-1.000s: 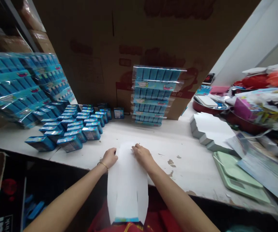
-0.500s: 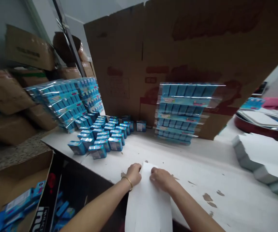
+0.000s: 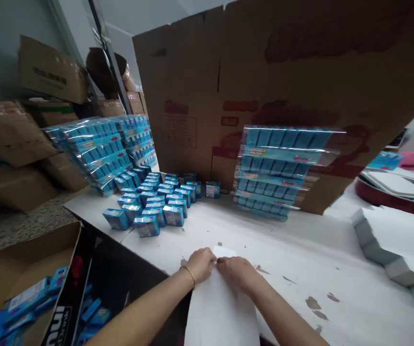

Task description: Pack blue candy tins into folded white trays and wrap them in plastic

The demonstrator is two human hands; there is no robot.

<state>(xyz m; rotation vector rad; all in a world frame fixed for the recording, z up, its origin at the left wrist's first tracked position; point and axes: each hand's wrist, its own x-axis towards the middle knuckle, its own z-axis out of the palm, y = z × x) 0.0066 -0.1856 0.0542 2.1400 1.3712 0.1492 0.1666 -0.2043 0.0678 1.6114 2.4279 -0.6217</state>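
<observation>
A long white cardboard piece (image 3: 222, 312) runs from the bottom of the view up onto the table's front edge, its narrow far end flat on the white top. My left hand (image 3: 201, 265), with a thin gold bangle at the wrist, is closed on its left side near that end. My right hand (image 3: 237, 272) lies across it from the right, fingers bent and pressed on the card. The fingertips of both hands nearly meet over the card. Beyond them, to the left, small blue boxes (image 3: 146, 226) stand in rows.
Clear-wrapped stacks of blue boxes stand at the back, one stack (image 3: 272, 173) before a large brown cardboard panel (image 3: 188, 72), others (image 3: 99, 149) at the left. Folded white cardboard (image 3: 397, 240) lies at the right. An open carton (image 3: 30, 240) with blue packs sits lower left.
My hands have come closer together over the card, the right one moving left and slightly nearer to me. The view has shifted a little; the blue boxes stay as they were.
</observation>
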